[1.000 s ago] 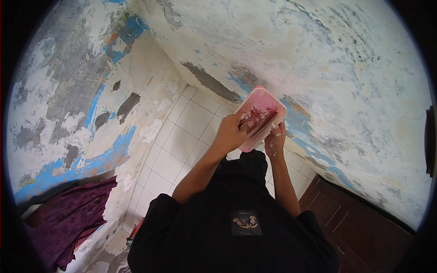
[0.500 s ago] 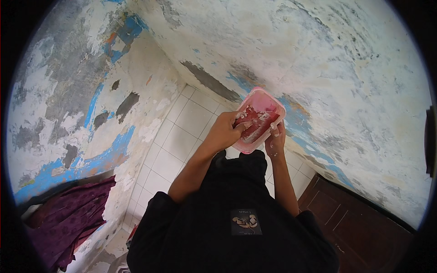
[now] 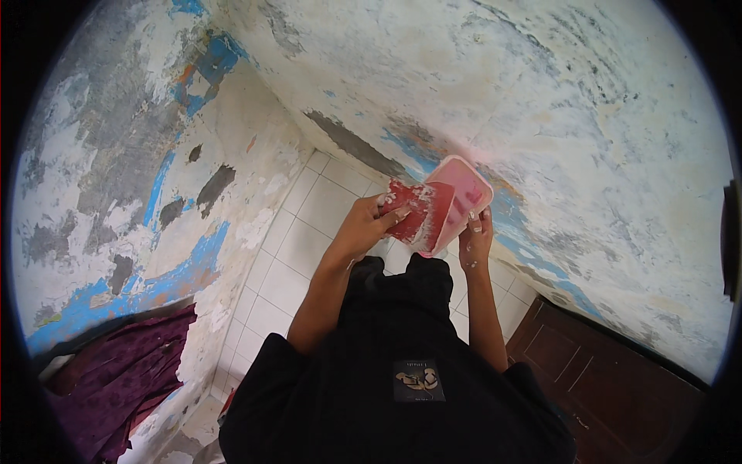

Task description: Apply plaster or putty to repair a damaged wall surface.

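My left hand (image 3: 369,224) grips a flat red plastic putty scraper (image 3: 421,210) by its left edge, thumb on top. White paste smears the scraper's face, thickest along a band across the middle. Its right side overlaps a pink rectangular tub (image 3: 473,185); I cannot tell whether the two touch. The tub is tilted, and its inside shows pink with darker streaks. My right hand (image 3: 475,238) holds the tub at its right rim, the thumb marked with white paste; the other fingers are partly hidden behind it.
Patchy walls (image 3: 541,100) with peeling blue and grey areas meet in a corner ahead. Below lies a white tiled floor (image 3: 328,197). A dark wooden door (image 3: 603,371) stands at lower right, and purple cloth (image 3: 127,371) hangs at lower left.
My left hand has drawn the scraper leftward, partly out of the tub. The tub has shifted slightly right and down with my right hand, so more of its inside shows.
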`<state>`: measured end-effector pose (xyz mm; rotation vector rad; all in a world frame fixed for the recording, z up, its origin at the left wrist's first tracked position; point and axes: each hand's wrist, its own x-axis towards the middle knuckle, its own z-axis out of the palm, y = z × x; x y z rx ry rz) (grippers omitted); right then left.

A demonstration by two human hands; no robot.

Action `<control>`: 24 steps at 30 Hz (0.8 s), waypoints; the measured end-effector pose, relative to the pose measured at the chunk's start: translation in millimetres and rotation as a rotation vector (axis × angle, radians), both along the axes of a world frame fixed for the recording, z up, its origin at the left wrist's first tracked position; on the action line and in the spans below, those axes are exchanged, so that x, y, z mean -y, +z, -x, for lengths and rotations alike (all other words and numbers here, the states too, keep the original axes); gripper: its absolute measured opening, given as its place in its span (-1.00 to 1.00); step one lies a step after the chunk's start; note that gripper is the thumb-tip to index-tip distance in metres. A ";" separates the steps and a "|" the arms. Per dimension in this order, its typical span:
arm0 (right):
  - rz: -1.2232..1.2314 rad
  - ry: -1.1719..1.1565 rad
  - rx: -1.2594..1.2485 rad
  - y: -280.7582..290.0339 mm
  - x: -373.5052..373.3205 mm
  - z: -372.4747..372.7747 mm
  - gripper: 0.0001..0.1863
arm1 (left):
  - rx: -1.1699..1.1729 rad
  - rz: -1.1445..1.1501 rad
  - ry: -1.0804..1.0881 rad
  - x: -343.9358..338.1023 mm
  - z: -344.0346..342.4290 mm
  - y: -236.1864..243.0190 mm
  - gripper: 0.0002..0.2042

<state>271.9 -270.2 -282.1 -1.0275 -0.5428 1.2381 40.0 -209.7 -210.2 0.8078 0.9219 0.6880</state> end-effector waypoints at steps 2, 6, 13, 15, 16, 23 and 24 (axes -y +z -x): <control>0.080 -0.097 0.055 -11.7 7.1 -3.5 -0.33 | 0.061 0.049 0.088 2.2 0.7 -12.4 -0.77; 0.160 -0.219 0.085 -33.9 30.8 -12.3 -0.36 | 0.278 0.171 0.431 3.9 -17.9 -26.5 -0.71; 0.214 -0.239 0.176 -36.4 62.3 -14.7 -0.37 | 0.414 0.233 0.508 -4.9 -62.8 -28.3 -0.67; 0.241 -0.238 0.201 -42.9 69.2 -18.8 -0.39 | 0.383 0.238 0.587 -8.9 -76.0 -24.8 -0.69; 0.275 -0.235 0.228 -43.8 71.7 -21.1 -0.40 | 0.386 0.232 0.588 -12.8 -83.0 -22.8 -0.69; 0.217 -0.235 0.227 -46.5 87.2 -31.2 -0.37 | 0.259 0.152 0.670 -63.5 -129.0 -7.3 -0.77; 0.217 -0.237 0.223 -46.1 89.4 -31.9 -0.37 | 0.259 0.160 0.644 -70.7 -132.7 -1.5 -0.80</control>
